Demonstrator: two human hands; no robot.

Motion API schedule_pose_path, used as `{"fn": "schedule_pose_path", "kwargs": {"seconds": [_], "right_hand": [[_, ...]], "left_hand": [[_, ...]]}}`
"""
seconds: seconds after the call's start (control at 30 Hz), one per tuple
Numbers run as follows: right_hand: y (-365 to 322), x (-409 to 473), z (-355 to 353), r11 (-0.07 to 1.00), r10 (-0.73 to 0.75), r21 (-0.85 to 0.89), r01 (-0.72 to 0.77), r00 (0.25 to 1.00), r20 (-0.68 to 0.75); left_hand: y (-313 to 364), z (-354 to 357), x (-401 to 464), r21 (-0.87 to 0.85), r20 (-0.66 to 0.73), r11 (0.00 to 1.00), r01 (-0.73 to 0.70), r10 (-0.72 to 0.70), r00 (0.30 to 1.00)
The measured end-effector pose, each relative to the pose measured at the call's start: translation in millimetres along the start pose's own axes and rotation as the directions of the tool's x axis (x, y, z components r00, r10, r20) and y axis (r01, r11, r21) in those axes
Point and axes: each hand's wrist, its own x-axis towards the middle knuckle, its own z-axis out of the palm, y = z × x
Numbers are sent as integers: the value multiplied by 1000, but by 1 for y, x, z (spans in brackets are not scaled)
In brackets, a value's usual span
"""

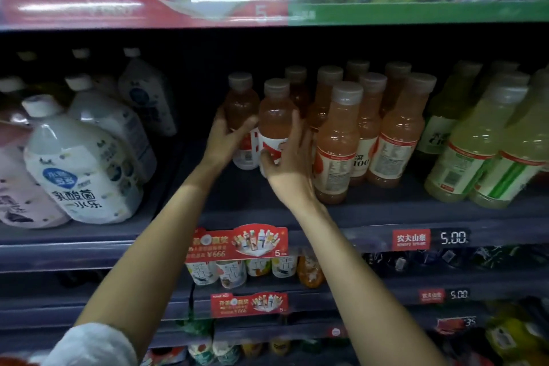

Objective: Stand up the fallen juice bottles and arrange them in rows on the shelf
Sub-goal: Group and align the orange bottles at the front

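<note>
On shelf (386,211), hands hide 2 orange bottles' labels.

head cam | faces forward, slightly down | close to shelf (386,217)

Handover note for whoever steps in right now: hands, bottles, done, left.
Left hand: grip wrapped on the far-left orange juice bottle, upright.
Right hand: fingers curled around the next orange bottle, upright.
Other orange bottles stand in rows to the right; pale green bottles beyond them.
Done: no fallen bottle visible.
Left: square these two into line with the rows.
</note>
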Motion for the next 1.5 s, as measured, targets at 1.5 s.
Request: {"fn": "schedule_pose_path", "kwargs": {"seconds": [1.5], "right_hand": [[-21,12,26,749,228,560,-356,931,286]], "left_hand": [[-3,-64,-55,-119,-347,993,22,-62,936]]}}
